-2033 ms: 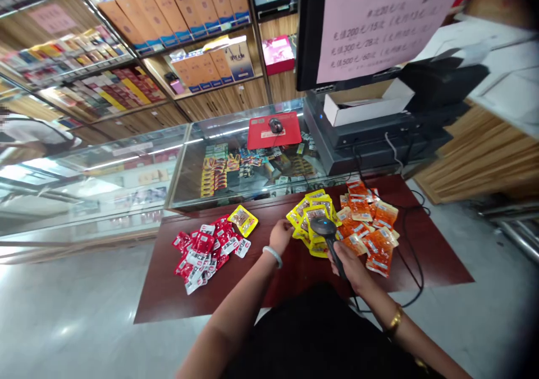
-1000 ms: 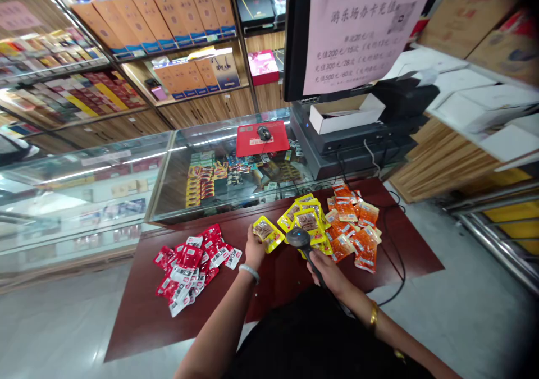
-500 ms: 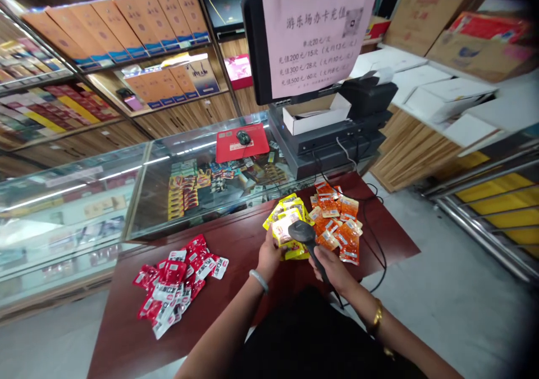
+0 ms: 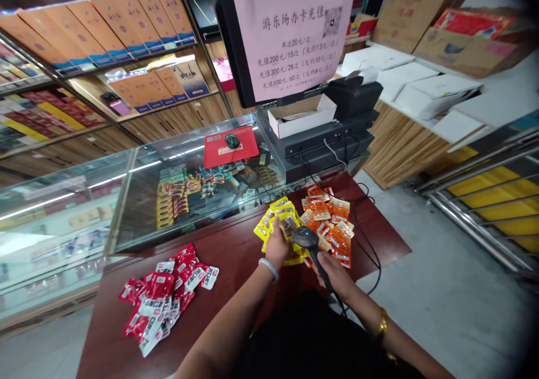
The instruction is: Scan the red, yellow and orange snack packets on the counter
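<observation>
Both hands are working mid-worktop: the left hand point(image 4: 275, 248) is pinching a yellow snack packet point(image 4: 281, 225) atop its pile, the right hand point(image 4: 334, 273) is gripping a black handheld scanner point(image 4: 309, 242), whose cable could be dragging orange packets point(image 4: 332, 222) off.

Bare forearms, no sleeves. A pale bangle point(image 4: 268, 269) circles the left wrist, a gold bracelet point(image 4: 382, 325) the right; black clothing point(image 4: 311, 339) lies below both.

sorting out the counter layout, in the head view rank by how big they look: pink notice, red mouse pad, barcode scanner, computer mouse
1. pink notice
2. red mouse pad
3. barcode scanner, though it is nearer the camera, held in the right hand
4. computer mouse
</observation>
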`<state>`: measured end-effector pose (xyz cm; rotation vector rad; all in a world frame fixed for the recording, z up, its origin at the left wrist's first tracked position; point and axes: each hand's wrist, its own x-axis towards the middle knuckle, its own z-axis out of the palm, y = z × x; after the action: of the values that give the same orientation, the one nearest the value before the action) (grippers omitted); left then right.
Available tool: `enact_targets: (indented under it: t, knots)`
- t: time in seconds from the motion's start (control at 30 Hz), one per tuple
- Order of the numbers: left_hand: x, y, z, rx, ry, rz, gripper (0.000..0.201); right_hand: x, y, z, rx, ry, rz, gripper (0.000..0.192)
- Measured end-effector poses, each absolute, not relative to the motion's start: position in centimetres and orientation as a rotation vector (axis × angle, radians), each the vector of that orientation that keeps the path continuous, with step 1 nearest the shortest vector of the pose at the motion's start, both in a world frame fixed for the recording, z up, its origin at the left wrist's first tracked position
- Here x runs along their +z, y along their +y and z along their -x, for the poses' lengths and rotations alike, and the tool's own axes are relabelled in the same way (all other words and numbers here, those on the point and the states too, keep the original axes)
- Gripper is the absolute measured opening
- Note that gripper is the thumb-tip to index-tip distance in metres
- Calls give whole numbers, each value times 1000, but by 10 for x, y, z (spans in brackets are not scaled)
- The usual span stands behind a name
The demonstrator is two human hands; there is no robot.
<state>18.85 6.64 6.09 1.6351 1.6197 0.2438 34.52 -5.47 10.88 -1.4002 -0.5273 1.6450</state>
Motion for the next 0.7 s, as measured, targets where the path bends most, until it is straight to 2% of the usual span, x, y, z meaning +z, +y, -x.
enact_targets:
  t: [0.17, 0.4, 0.53, 0.7]
  knots:
    - [68, 67, -191, 174, 1620, -1680, 93, 103, -44, -353, 1703, -529, 1378, 54]
    - [80, 49, -162, 269, 1689, -1594, 82, 103, -37, -350, 1832, -569, 1409, 54]
    - [75, 32, -121, 344, 1755, -1487, 76, 103, -37, -330, 1919, -619, 1373, 52]
    - [60, 17, -37, 346, 1947, -1369, 59, 104, -40, -279, 1977, -689, 1297, 50]
